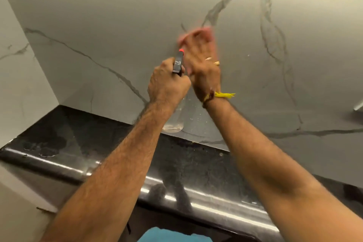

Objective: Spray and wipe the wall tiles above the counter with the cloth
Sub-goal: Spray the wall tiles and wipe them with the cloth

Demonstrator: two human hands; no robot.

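Dim, warm light; right hand (pixel 200 53) motion-blurred, glare streaks along the counter edge (pixel 216 196).

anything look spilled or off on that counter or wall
Yes, minor: wet blotches sit on the black counter near its left front edge, and droplets speckle the marble wall tiles beside the clear spray bottle. This looks like spray runoff, not damage.

cloth (pixel 204 31): a pink smear; my right hand (pixel 200 59) covers most of it and both are blurred, so I cannot tell its folds or my fingers' lie.
spray bottle (pixel 174 122): my left hand (pixel 167 84) hides its neck and trigger.
bottle contents: too faint to judge.
metal object (pixel 358 105): cut off by the right edge, unidentifiable.
teal patch (pixel 167 236): cut off at the bottom edge.
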